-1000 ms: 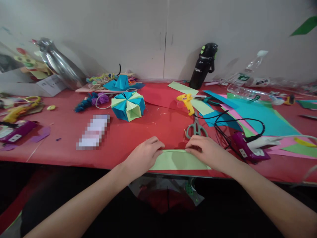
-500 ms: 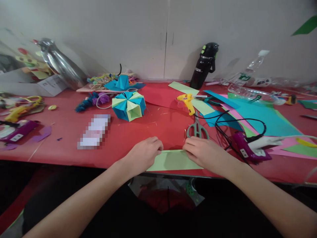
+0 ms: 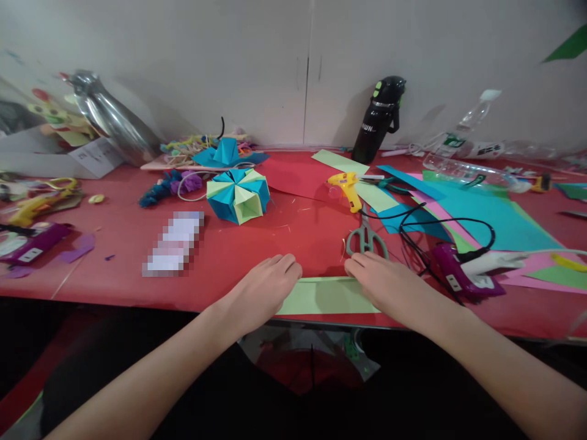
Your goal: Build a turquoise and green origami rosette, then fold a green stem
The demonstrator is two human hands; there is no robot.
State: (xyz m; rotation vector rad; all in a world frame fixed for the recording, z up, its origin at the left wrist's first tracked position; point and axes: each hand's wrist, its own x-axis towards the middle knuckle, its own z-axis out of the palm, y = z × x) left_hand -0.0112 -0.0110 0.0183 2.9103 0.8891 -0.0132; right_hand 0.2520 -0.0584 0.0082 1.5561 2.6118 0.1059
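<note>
Pale green paper strip, flat with a slim fold on its far side, and we have it at the near edge of the red table, left hand and right hand curled at its ends, pinching or pressing we can't tell! Beyond, we spot grey-handled scissors, a faceted blue-and-green paper ball, a yellow glue gun.

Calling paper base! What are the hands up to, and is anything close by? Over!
Left hand and right hand on green paper, one toward each end. Paper lying along table's near edge. Scissors just beyond right hand. Over.
</note>
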